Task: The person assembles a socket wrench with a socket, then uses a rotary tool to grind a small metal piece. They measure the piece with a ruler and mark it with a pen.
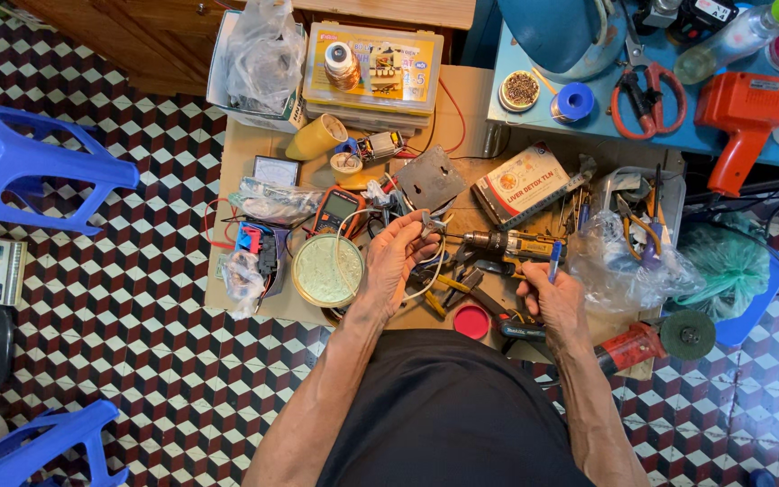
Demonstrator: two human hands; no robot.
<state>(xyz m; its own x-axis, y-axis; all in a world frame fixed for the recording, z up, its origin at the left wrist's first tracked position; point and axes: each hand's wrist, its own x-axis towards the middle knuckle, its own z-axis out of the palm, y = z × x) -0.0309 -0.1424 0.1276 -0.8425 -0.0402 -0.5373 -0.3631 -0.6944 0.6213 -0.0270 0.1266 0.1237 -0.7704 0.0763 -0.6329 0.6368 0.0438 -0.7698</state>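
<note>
The left hand [396,257] was raised palm-up over the cluttered tabletop [245,153], its fingers [415,227] pinched on a small metal part [432,221] with white wire [430,271] trailing below, held high where the eye could check it. The right hand [552,298] rested lower, fingers closed round a blue-handled screwdriver [554,261] pointing upward, ready beside the electric drill [507,243]. A round tin lid [327,270] lay just left of the wrist.
</note>
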